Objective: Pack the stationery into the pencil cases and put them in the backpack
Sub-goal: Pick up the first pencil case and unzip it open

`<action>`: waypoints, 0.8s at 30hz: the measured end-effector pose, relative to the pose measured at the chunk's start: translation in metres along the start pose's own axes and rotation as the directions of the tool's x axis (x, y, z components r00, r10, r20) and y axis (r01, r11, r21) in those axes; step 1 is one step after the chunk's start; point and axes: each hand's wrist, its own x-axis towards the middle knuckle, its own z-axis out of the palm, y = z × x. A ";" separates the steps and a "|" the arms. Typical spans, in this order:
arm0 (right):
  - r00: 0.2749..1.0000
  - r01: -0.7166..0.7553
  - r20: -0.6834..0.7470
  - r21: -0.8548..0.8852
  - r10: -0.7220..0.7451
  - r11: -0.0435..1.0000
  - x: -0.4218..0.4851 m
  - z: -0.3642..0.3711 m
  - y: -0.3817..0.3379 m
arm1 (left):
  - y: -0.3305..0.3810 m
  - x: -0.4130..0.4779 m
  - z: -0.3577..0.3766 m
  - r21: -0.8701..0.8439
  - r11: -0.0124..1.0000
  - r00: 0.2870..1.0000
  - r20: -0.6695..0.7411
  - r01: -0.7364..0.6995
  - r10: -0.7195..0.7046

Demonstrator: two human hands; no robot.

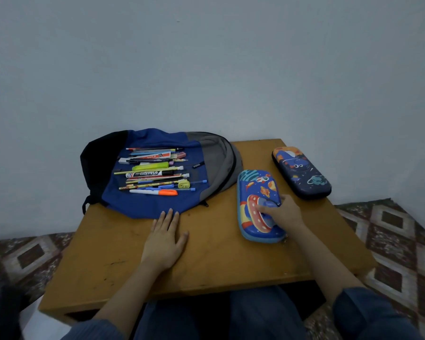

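While the stationery (155, 171) is lying spread on the flat backpack (214, 153) at the left of the table (206, 261), the left hand (166, 239) is resting flat and relaxed just before it; further right, the right hand (284, 212) is gripping the closed blue pencil case (253, 192), with the dark pencil case (302, 173) sitting beyond, apart
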 end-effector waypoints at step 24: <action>0.891 -0.368 0.454 0.715 0.006 0.595 -0.047 0.032 -0.044 | 0.054 -0.036 -0.047 -0.795 0.601 0.987 0.150 0.086 0.057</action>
